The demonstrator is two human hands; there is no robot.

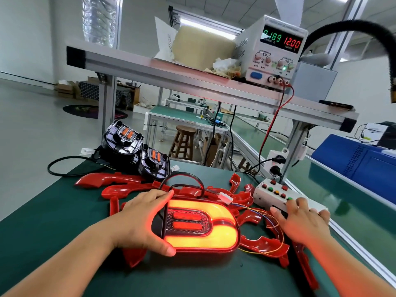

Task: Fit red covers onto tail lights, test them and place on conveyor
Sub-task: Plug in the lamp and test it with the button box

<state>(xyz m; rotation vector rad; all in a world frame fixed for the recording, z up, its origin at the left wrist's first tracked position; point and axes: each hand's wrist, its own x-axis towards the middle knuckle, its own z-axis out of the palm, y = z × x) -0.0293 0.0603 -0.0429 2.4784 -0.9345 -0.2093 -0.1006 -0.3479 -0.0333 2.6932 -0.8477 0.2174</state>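
Observation:
A tail light (199,226) with a red cover fitted lies lit on the green mat, glowing yellow-orange and red. My left hand (141,221) grips its left end, thumb at the near edge and fingers over the far edge. My right hand (300,219) rests on the white button box (272,194), fingers pressing down by its near buttons. A white connector (225,198) and thin coloured wires link the light to the box. Several loose red covers (120,181) lie around the light. Two uncovered black tail lights (137,151) stand at the mat's far left.
A power supply (272,50) on the overhead shelf reads 1.89 A and 12.00 V, with red and black leads hanging down. The green conveyor belt (334,189) runs along the right. A blue box (360,159) sits beyond it. A black flexible hose (364,26) arcs at top right.

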